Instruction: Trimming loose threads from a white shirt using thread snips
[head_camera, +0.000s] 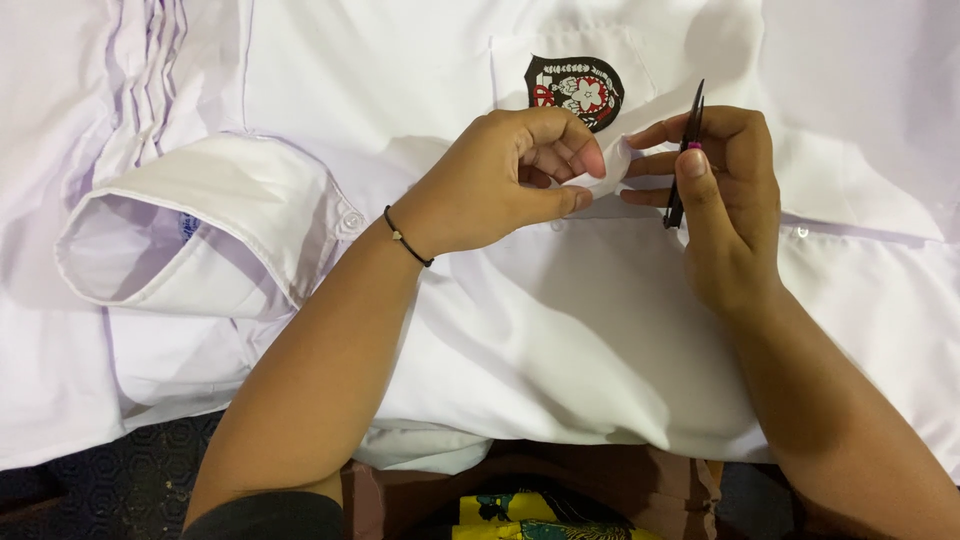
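A white shirt (560, 330) lay spread in front of the person, covering most of the view, its chest pocket (570, 70) at the far side with a dark embroidered badge (575, 90) sewn on it. The left hand (500, 180) had its grip pressed together on a small fold of the shirt's cloth just below the pocket, thumb and forefinger pinching it up. The right hand (725, 200) sat just beside it, fingertips nearly touching that same fold, its thumb and fingers pinching slim black snips (686, 160) held upright, points toward the far side. A thin black cord bracelet (407, 238) circled the left wrist. To the left, a cuffed sleeve (200, 230) lay open toward the left, with a small white button (352, 219) at its edge. At the near edge, some yellow patterned cloth (530, 510) showed below the shirt's hem.
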